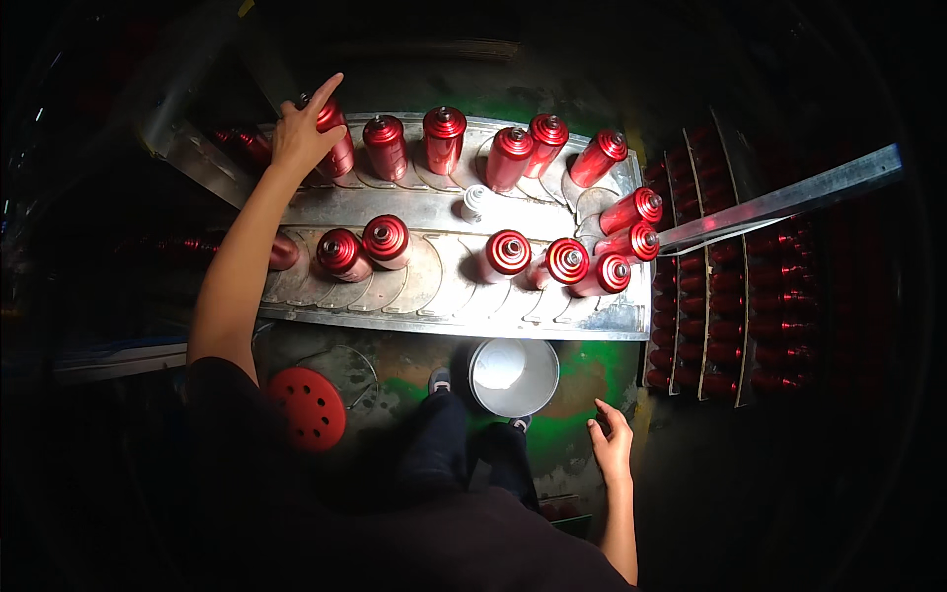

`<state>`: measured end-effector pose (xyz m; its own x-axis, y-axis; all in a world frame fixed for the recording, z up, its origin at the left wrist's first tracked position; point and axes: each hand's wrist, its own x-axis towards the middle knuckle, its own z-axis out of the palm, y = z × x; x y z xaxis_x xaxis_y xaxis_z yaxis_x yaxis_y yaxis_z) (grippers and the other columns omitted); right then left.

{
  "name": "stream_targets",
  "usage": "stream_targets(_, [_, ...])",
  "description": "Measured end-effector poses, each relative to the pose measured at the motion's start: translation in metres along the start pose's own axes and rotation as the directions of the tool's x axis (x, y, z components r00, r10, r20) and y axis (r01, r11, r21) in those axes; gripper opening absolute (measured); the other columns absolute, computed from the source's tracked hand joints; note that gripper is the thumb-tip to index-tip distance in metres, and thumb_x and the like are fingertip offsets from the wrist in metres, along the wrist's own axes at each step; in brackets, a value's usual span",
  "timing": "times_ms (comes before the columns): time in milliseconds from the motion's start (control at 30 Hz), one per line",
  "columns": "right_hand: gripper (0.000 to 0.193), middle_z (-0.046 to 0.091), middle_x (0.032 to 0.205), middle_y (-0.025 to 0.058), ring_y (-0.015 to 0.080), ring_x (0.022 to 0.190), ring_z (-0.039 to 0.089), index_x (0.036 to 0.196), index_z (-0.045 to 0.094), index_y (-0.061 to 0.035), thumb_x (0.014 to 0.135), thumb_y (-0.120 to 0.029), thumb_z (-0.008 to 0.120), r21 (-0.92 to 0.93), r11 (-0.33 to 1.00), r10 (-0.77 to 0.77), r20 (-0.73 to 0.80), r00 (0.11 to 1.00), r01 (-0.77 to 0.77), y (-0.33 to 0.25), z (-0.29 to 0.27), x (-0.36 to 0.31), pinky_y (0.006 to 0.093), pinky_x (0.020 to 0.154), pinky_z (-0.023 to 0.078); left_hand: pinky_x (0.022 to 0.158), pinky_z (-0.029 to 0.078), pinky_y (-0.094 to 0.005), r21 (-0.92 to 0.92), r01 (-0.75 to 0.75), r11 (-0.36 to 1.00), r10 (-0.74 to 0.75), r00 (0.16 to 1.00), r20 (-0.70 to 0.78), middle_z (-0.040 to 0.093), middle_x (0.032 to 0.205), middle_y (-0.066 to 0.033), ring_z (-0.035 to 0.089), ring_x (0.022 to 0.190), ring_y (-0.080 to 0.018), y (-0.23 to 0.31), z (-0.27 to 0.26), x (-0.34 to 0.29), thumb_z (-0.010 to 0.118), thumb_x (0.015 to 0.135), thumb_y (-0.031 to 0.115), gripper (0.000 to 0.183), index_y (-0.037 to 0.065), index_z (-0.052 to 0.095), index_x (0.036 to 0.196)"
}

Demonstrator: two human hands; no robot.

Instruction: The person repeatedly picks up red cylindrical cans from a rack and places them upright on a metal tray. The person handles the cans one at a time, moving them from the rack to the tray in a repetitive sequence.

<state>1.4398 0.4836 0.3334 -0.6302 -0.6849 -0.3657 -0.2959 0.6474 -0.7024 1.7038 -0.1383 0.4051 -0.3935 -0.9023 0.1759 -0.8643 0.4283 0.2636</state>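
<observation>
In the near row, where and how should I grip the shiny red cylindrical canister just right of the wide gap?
Probably hold the canister around its straight side wall, below the stepped shoulder, coming from the left: it appears upright, its top fitting is narrow, and another red canister crowds its right.

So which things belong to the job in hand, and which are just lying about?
Job in hand, apparently:
red canister at the left hand;
other red canisters;
conveyor.

Probably just lying about:
white bucket;
red perforated disc;
small pale object.
</observation>
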Motion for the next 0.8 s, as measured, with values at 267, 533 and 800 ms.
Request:
stream_targets(267, [0.036,0.069,0.109,0.0149,0.0226,0.093,0.069,0.124,0.067,-0.0033,0.088,0.005,0.065,-0.022,0.940,-0.338,-0.192,0.921,0.340,-0.117,-0.004,0.076,0.0313,0.082,0.057,0.100,0.049,-0.0457,-0.237,-0.094,0.967,0.077,0.994,-0.081,0.061,0.129,-0.0209,0.057,0.121,-0.0371,0.028,-0.048,0.004,0.081,0.079,0.029,0.090,0.041,0.033,0.155])
stream_targets(533, [0.037,0.067,0.106,0.0162,0.0297,0.093,0.067,0.120,0.067,-0.0038,0.083,0.002,0.069,-0.078,0.842,-0.539,-0.128,0.832,0.534,-0.161,0.018,0.123,0.0361,0.081,0.055,0.104,0.047,-0.0452,-0.392,-0.213,0.895,0.191,0.977,-0.095,0.057,0.136,-0.0171,0.055,0.125,-0.0341,0.075,-0.048,-0.016,0.081,0.078,0.023,0.088,0.035,0.038,0.153])
stream_targets(800, [0.048,0.066,0.112,0.0153,0.0254,0.099,0.068,0.129,0.062,-0.0034,0.082,0.007,0.066,-0.135,0.776,-0.630,-0.210,0.748,0.616,-0.178,-0.004,0.200,0.0332,0.084,0.055,0.060,0.057,-0.0271,-0.479,-0.431,0.765,0.410,0.899,-0.155,0.053,0.136,-0.0194,0.065,0.090,-0.0187,0.123,-0.035,-0.015,0.080,0.077,0.016,0.084,0.030,0.043,0.151])
